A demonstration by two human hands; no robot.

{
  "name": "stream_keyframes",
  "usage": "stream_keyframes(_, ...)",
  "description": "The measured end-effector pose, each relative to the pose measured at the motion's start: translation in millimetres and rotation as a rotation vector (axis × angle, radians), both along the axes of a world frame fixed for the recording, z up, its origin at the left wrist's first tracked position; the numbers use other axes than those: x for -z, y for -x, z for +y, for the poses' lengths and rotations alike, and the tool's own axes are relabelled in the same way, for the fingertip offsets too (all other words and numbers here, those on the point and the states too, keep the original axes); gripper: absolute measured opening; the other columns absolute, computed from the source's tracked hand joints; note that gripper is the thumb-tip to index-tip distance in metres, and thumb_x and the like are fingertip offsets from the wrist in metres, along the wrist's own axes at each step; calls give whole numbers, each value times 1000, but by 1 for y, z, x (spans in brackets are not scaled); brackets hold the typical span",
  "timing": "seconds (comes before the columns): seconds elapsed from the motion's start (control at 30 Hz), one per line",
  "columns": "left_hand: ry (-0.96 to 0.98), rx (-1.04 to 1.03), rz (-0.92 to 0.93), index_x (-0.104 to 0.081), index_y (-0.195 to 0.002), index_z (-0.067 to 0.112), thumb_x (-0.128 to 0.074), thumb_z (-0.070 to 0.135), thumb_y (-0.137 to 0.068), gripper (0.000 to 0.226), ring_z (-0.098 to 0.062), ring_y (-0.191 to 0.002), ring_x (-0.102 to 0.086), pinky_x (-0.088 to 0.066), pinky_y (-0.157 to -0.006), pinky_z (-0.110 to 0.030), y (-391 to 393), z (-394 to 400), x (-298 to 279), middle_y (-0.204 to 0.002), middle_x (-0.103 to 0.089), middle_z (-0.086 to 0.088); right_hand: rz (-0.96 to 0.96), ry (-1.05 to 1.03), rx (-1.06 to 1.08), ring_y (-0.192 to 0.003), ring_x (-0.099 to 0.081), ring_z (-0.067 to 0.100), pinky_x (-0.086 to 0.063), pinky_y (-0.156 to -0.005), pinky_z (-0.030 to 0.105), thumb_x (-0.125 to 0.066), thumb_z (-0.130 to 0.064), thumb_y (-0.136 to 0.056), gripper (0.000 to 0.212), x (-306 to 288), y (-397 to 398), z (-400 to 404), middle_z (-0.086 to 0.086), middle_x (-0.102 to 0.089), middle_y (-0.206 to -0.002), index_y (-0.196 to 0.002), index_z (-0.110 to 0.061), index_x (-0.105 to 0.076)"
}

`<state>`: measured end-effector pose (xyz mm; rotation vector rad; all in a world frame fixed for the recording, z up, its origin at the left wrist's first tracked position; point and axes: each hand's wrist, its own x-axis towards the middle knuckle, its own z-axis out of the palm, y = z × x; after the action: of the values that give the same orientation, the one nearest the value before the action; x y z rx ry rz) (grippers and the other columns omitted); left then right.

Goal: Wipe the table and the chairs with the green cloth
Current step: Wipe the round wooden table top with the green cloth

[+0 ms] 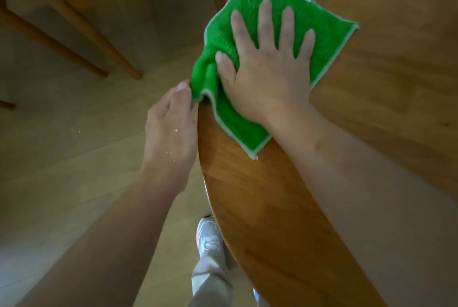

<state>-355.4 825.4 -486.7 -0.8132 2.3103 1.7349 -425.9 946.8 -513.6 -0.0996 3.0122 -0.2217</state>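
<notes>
Green cloth (272, 21): fuzzy, pale-trimmed square with white tag at far corner, spread flat on counter (285, 207) at its curved edge, one corner bunched and hanging over that edge. Counter: glossy brown wood. Chair (74, 16): light wooden legs, dark seat, on floor beyond counter edge, apart from cloth.

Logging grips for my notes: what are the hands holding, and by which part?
The right hand presses flat on the green cloth; the left hand pinches its bunched corner hanging off the table edge.
</notes>
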Motion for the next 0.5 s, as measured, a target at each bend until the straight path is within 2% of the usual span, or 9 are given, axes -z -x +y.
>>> stream_keyframes(0.07,62,-13,25,-66,-81,28,-39,33,-100,34,-14,-75,-61,-53,-72,-39,-1,0,-1,-84,-67,2,0,-10,-56,-147,1,39,1,-112,63,-16,-63,-94,67,-2,-27,-4,10,-1,-163,-154,-33,-9)
stream_keyframes(0.13,174,27,81,-64,-75,47,-37,34,-97,37,5,-68,-58,-49,-66,-30,-4,5,-8,-78,-65,20,1,-4,-113,-147,-5,39,-4,-112,63,-21,-62,-94,67,-6,-56,-9,11,-8,-162,-153,-33,-15)
stream_keyframes(0.17,206,63,104,-64,-84,52,-37,36,-95,34,9,-77,-59,-50,-71,-29,-6,8,-10,-85,-66,25,-9,14,-131,-147,-7,38,-4,-112,62,-23,-61,-93,66,-7,-70,-10,11,-11,-162,-153,-33,-17)
stream_keyframes(0.23,245,131,93,-59,-122,43,-36,42,-91,39,0,-111,-57,-49,-94,-37,-13,13,-8,-121,-63,17,-37,61,-162,-147,-9,38,-3,-112,61,-27,-60,-90,70,-9,-98,-9,10,-13,-162,-153,-31,-15)
stream_keyframes(0.27,282,159,71,-50,-135,39,-35,46,-89,48,-4,-125,-48,-42,-104,-34,-18,15,-7,-138,-53,13,-47,90,-177,-147,-11,38,-4,-112,61,-29,-59,-88,74,-10,-114,-7,10,-15,-161,-154,-30,-13)
stream_keyframes(0.3,326,190,59,-42,-142,38,-35,48,-89,54,-2,-134,-37,-32,-109,-24,-23,19,-7,-149,-41,13,-60,118,-193,-146,-14,38,-6,-112,61,-33,-59,-87,77,-10,-132,-4,9,-18,-161,-154,-28,-12)
stream_keyframes(0.37,428,296,76,-34,-146,36,-33,47,-89,58,4,-141,-13,-10,-105,-6,-35,30,-8,-158,-19,12,-106,139,-228,-145,-21,35,-11,-112,59,-42,-59,-82,81,-10,-172,7,5,-22,-160,-153,-30,-19)
stream_keyframes(0.43,518,427,125,-29,-149,30,-31,45,-92,60,3,-142,6,4,-108,-8,-50,41,-8,-158,-5,10,-153,112,-262,-139,-32,30,-20,-108,56,-47,-62,-74,77,-9,-206,24,0,-31,-155,-145,-37,-36)
stream_keyframes(0.5,561,542,188,-30,-149,23,-30,42,-93,59,0,-143,12,10,-112,-17,-62,52,-6,-154,-2,7,-191,73,-268,-133,-39,26,-27,-102,54,-46,-67,-73,68,-10,-225,49,-3,-36,-150,-136,-42,-44)
